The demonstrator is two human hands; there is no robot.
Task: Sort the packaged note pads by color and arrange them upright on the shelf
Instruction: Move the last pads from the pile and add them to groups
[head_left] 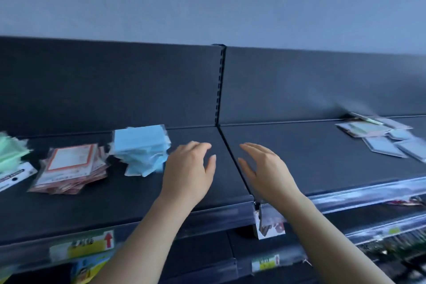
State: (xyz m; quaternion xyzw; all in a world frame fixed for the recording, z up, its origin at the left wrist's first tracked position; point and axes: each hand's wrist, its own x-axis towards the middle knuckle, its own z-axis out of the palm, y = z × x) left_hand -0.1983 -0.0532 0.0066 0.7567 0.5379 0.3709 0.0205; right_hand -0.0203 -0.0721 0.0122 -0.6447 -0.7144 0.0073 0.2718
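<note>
- both hands are seen empty with fingers spread: the left hand [187, 174] hovers just beside the blue stack [141, 150], the right hand [265, 172] over bare shelf [311, 157] near the seam between the two shelf panels.
- the packaged note pads lie flat in sorted heaps on the left: a green stack [10, 152] at the edge of view, a red-bordered stack [71, 169], then the blue one; none is stood upright yet.
- loose pale packs [380, 137] are scattered flat at the far right, well apart from the hands.
- the wrappers look like glossy, slick film, so a heap gripped carelessly is likely to fan out or slide off the smooth dark shelf.
- the pads are thin and square; stood on edge without support, they could topple in a row.
- the blue stack is already skewed, so a brush from the left hand could spill it.
</note>
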